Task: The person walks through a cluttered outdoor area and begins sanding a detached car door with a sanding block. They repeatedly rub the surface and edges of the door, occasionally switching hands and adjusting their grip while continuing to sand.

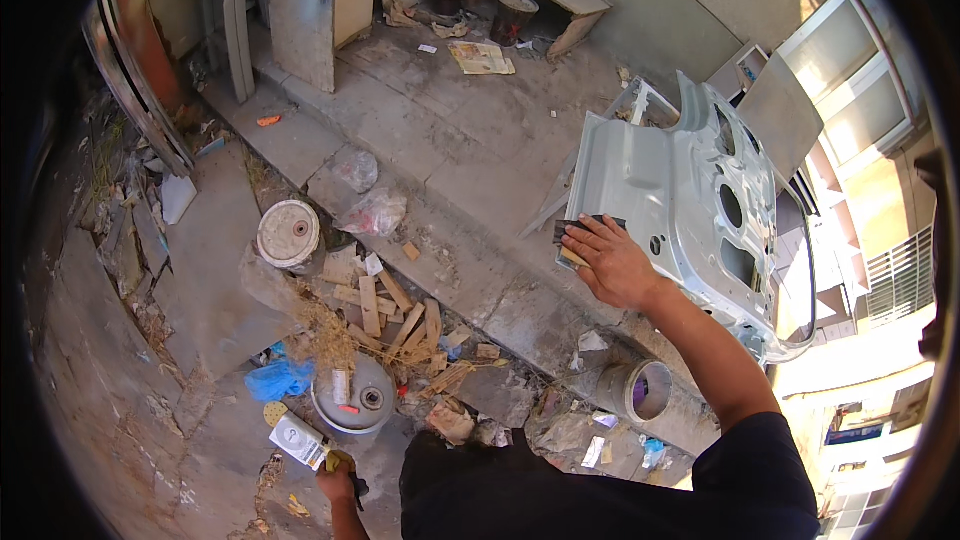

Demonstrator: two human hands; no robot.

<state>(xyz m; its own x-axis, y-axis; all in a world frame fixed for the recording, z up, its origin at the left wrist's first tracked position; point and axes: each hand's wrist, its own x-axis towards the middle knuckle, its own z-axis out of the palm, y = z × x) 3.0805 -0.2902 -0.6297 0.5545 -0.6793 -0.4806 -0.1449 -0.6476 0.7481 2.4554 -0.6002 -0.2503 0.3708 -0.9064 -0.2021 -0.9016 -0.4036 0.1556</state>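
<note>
My right hand (618, 265) presses a sanding block (572, 257), tan with a dark sheet of sandpaper around it, against the edge of a pale grey car door panel (660, 165). Its fingers lie over the block. The panel stands tilted at the right, with round and oblong openings in it. Low on the left, my left hand (338, 480) is closed around something small, yellowish and dark, that I cannot make out. Just beyond that hand is a white printed package (298, 440), with a round tan disc (274, 413) at its far end.
A lidded white bucket (289, 235), a grey round container (353, 395) and wood scraps (385, 315) stand or lie left of the concrete step. An open bucket (640, 392) is below the door panel. Rusty cans (514, 15) stand at the back wall.
</note>
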